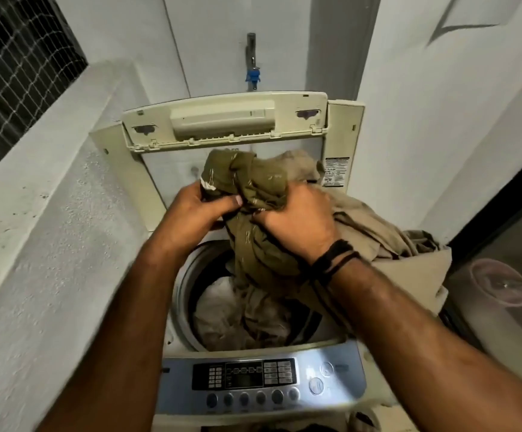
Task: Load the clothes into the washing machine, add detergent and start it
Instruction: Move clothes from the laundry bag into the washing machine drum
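Washing machine (255, 381) drum holds pale clothes (222, 310), apparently crumpled.

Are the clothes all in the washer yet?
Not yet. The lid is up and some pale clothes already lie in the drum. Both hands, left and right, grip an olive garment above the opening, and a beige cloth hangs over the right edge. No detergent is in view; the panel is untouched.

Cream top-loading washing machine (147, 169), lid (222, 120) raised upright at 12 o'clock, control panel (262, 381) at 6. Pale clothes (222, 310) already in the drum (188, 275). Olive-green garment (253, 185) bunched above the opening; beige cloth (378, 232) draped over the rim at 3 o'clock.
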